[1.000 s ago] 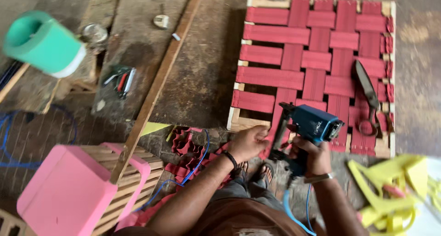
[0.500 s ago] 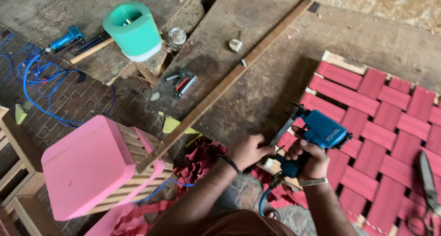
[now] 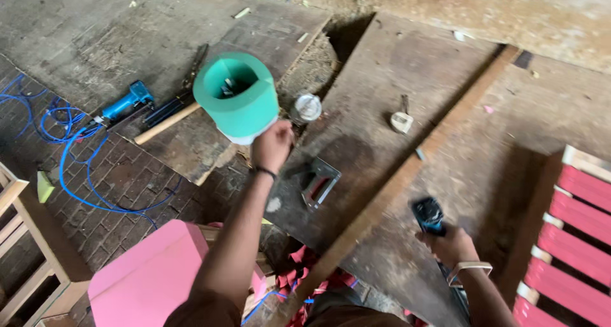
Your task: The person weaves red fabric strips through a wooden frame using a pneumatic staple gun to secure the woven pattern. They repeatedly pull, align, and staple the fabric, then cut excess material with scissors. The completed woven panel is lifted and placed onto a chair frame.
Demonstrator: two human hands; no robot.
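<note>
My left hand [image 3: 272,145] is stretched forward, its fingers closed on the white lower rim of a green cup-shaped container [image 3: 237,96] that holds small metal parts. A dark band sits on that wrist. My right hand [image 3: 449,244], wearing a wristwatch, grips a blue powered staple gun [image 3: 428,213] low at the right, above the wooden floor boards. A grey metal hand stapler [image 3: 320,182] lies on the board between my two arms.
A long wooden slat [image 3: 407,174] runs diagonally across the boards. At the right edge sits a wooden frame woven with red webbing [image 3: 573,238]. A pink cushion [image 3: 153,276], a second blue tool [image 3: 127,101] with blue hose [image 3: 76,168], a wooden handle [image 3: 167,123] and a round tin [image 3: 308,106] lie around.
The view has swung left, away from the red-webbed frame. My left hand left the staple gun and reached out to the green container. My right hand still carries the gun.
</note>
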